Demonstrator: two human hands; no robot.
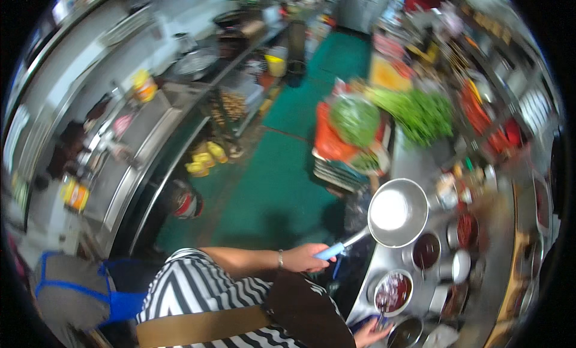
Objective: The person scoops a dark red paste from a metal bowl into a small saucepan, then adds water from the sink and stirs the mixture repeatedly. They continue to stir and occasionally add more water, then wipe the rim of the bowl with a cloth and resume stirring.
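Note:
My left hand is closed around the blue handle of a deep metal saucepan. The pan is tilted over the edge of the steel counter, and bright light glares off its inside. Lower right, my right hand holds the handle of a metal spoon. Its other end dips into a round container of dark red sauce. Close beside my right hand is another round metal container with dark contents.
More containers of dark sauce and red seasoning crowd the counter. Leafy greens lie farther along it. Stacked crates bear bagged vegetables. Across the green floor runs a steel cooking line. Another person stands behind, left.

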